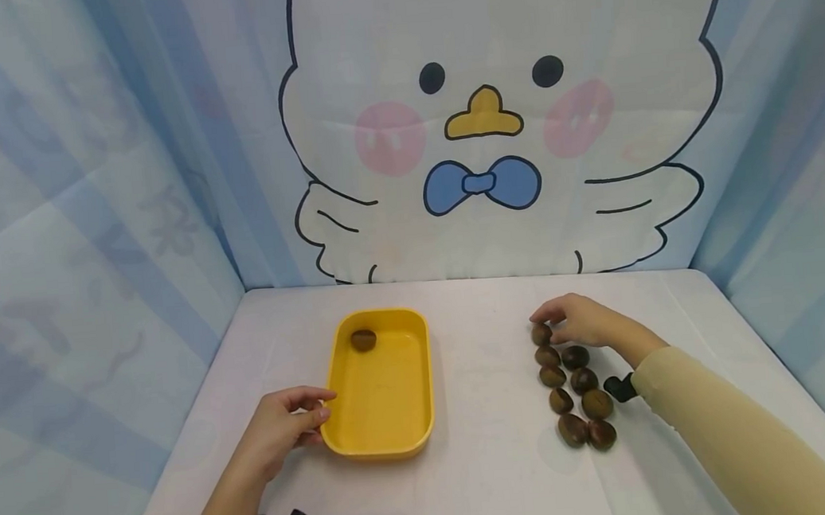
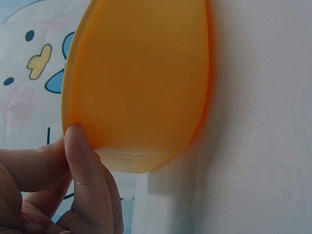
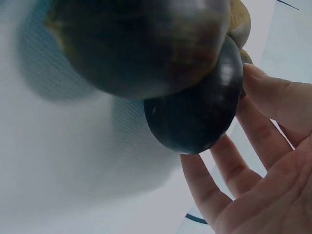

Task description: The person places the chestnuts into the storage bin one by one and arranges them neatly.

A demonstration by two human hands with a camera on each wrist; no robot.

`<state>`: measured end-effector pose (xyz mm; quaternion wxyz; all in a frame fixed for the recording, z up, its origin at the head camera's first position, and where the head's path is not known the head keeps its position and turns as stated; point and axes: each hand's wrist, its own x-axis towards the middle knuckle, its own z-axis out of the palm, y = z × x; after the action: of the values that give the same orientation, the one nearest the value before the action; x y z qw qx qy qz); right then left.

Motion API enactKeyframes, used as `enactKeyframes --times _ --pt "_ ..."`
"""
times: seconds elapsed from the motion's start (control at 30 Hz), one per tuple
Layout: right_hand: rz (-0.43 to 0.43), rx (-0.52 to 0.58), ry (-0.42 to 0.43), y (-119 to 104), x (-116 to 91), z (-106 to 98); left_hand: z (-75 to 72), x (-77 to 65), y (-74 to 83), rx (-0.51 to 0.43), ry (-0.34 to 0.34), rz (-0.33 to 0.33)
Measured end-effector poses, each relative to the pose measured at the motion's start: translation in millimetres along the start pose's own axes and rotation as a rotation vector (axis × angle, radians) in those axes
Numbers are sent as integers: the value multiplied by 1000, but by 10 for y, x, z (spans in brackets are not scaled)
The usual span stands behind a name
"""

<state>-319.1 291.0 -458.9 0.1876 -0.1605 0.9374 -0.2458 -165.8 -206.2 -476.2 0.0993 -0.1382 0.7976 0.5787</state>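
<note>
On the left stands a yellow plastic tray (image 1: 382, 403) with one brown chestnut (image 1: 364, 340) near its far end. My left hand (image 1: 288, 426) holds the tray's near left rim, the thumb against the outer wall (image 2: 141, 73) and the index finger at the edge. Over on the right, my right hand (image 1: 585, 321) pinches the farthest chestnut (image 1: 541, 334) of a group between thumb and fingers. That chestnut is mostly hidden in the right wrist view, behind nearer dark chestnuts (image 3: 195, 107).
Several more chestnuts (image 1: 584, 381) lie in two rough columns below my right hand, close to the right wrist's black camera (image 1: 619, 387). A white cloth covers the table (image 1: 492, 475). Behind it hangs a curtain (image 1: 497, 239) printed with a cartoon bird.
</note>
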Motion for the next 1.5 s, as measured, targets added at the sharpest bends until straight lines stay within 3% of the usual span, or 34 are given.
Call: enactKeyframes --times 0.23,1.1,1.5 --pt "26 -4 18 1 9 32 0 -3 -1 0 5 -6" --pt "-9 14 35 61 26 23 2 -26 10 14 4 -8" --pt "-2 99 64 -25 4 -33 10 -1 -1 26 13 -9"
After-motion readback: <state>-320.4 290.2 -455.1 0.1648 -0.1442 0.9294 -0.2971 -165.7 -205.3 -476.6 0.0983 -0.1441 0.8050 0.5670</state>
